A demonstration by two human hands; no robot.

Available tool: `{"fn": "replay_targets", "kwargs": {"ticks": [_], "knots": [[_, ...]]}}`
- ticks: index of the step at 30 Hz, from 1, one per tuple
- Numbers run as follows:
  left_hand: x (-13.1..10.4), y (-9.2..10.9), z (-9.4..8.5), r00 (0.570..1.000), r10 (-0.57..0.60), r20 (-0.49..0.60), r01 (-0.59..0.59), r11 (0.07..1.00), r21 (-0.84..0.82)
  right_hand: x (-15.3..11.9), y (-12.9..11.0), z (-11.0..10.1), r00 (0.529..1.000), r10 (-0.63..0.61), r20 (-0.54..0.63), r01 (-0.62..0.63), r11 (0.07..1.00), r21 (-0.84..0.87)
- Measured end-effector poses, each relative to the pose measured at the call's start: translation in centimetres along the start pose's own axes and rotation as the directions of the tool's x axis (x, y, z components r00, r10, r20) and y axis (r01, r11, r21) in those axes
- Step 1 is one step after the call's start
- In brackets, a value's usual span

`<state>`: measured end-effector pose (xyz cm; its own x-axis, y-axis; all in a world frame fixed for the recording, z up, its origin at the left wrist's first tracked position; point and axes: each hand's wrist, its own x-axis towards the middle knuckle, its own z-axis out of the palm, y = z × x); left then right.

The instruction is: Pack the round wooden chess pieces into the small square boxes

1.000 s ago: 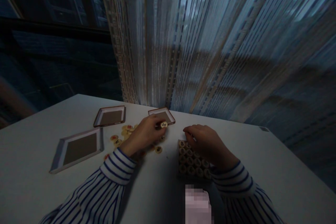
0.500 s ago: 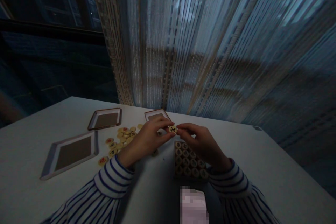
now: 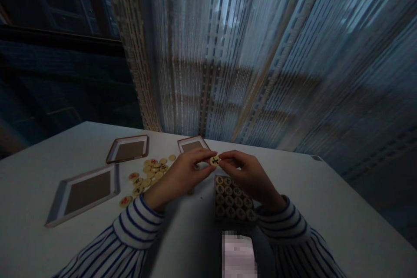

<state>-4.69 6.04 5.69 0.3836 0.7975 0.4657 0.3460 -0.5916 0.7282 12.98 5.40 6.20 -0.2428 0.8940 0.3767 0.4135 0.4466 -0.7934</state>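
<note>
Between my two hands a round yellow piece (image 3: 214, 161) with a black character is held up, its face toward me. My left hand (image 3: 187, 169) pinches it from the left, thumb and forefinger closed on its edge. From the right, the fingertips of my right hand (image 3: 250, 176) grip the same piece. Below my right hand stands a box (image 3: 215, 204) filled with rows of round pieces bearing dark characters; my hand hides its far right part. Left of my left hand lies a loose heap of yellow pieces (image 3: 148, 174), a few with red characters.
On the white table (image 3: 312, 213) lie a large open tray (image 3: 89, 191) at left, a smaller one (image 3: 130, 148) behind it, and a third (image 3: 193, 144) partly behind my left hand. A pixelated pale object (image 3: 239, 254) is at the near edge. Curtains hang behind.
The view has shifted slightly, so the trays and heap appear a little further left. Both hands still hold the piece in nearly the same pose.
</note>
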Motion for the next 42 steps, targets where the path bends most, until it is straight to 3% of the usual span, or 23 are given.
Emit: {"fn": "replay_targets", "kwargs": {"ticks": [5,14,31,42], "knots": [[-0.08,-0.22,0.14,1.000,-0.021,0.016,0.022,0.996,-0.085,0.06,-0.25,0.07,0.999,0.031,-0.019,-0.030,0.998,0.048],[-0.30,0.49,0.32,0.998,-0.054,-0.038,0.057,0.995,0.080,0.02,-0.30,0.14,1.000,0.023,-0.017,-0.022,0.997,0.075],[-0.50,0.51,0.59,0.997,-0.045,-0.057,0.050,0.994,0.095,0.18,0.01,0.57,0.992,0.127,-0.006,-0.120,0.949,0.293],[-0.62,0.54,0.73,0.997,-0.055,-0.047,0.060,0.993,0.101,0.12,-0.50,0.35,0.985,0.164,0.055,-0.174,0.931,0.321]]}}
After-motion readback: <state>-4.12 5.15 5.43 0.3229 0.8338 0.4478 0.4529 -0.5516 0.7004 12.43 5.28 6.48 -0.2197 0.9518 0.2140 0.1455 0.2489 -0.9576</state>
